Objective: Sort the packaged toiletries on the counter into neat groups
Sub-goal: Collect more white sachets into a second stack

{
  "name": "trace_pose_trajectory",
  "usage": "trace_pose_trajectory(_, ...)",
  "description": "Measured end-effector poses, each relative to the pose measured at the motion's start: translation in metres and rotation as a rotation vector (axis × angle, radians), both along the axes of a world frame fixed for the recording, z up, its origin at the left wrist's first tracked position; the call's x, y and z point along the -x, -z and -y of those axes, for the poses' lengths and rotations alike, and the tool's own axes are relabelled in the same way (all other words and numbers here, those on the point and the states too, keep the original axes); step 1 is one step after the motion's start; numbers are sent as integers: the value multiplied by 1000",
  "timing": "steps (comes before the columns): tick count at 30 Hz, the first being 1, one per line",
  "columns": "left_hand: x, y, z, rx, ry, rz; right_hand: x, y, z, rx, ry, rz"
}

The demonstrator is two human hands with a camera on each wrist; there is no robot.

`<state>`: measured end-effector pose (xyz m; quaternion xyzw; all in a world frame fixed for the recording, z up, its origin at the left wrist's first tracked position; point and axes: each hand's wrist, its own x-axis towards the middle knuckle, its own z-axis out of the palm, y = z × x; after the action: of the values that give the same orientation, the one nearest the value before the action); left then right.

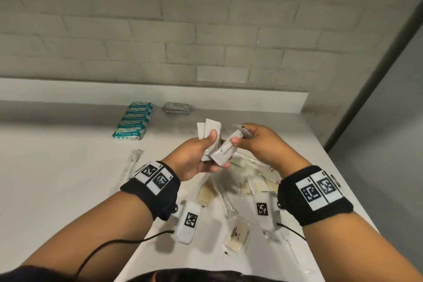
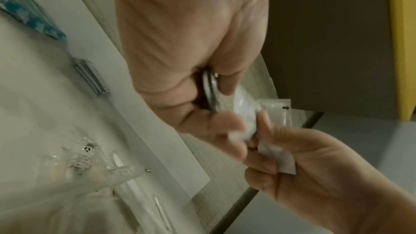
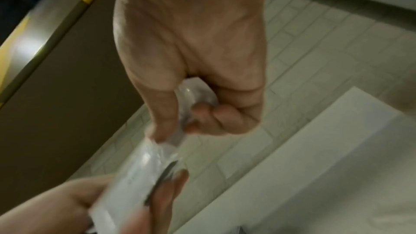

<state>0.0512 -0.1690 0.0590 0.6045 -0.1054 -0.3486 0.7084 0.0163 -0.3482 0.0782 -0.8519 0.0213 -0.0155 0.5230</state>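
Above the counter my left hand (image 1: 201, 151) grips a fan of several white sachets (image 1: 210, 127). My right hand (image 1: 258, 144) pinches the top end of a white packet printed "toothpaste" (image 1: 225, 152), whose lower end lies against the left fingers. A small grey packet (image 1: 246, 133) sticks out between the right fingers. In the left wrist view the left hand (image 2: 191, 42) curls round stacked packet edges. In the blurred right wrist view the right hand (image 3: 191, 51) pinches the white packet (image 3: 144, 166) over the left hand (image 3: 56, 202).
A row of teal packs (image 1: 134, 121) and a grey packet stack (image 1: 177, 107) sit near the back ledge. A loose pile of clear-wrapped items (image 1: 240, 178) lies under my hands. A long clear packet (image 1: 131, 165) lies left. The counter's right edge (image 1: 343, 178) is close.
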Motion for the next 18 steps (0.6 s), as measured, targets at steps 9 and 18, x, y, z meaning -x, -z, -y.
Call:
trace_pose_trajectory(9, 7, -2, 12, 64, -6, 15, -2, -13, 16, -175, 318, -4)
trace_pose_trajectory(18, 0, 1, 4, 102, -118, -1, -6, -11, 25, 27, -172, -103)
